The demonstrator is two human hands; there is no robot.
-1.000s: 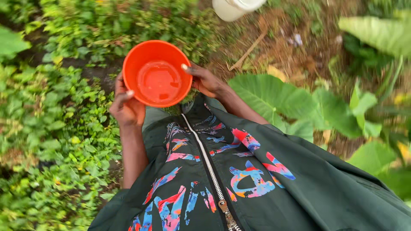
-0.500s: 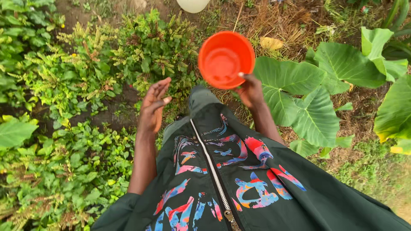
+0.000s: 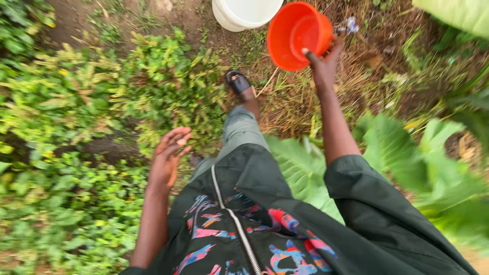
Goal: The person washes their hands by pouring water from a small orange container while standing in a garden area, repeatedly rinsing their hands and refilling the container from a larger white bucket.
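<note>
Two hands at work over a garden plot, seen from the head cam: low green plants fill the left half of the frame, big broad leaves blur past at right, w/ dry straw-strewn ground ahead. Person wears a dark green zip jacket w/ bright paint-like marks; one foot in a black sandal is planted fwd. White bucket sits at top edge, only its lower part in view. Orange bowl is held up front-right, tilted so its mouth faces left and toward the bucket, rim just beside the bucket's wall; can't tell if they touch. Right hand, arm stretched fwd, is clamped on the bowl's near rim, thumb inside. Left hand hangs low at left, fingers loosely spread, holding nothing, well apart from bowl; right hand is the nearer to bucket.
</note>
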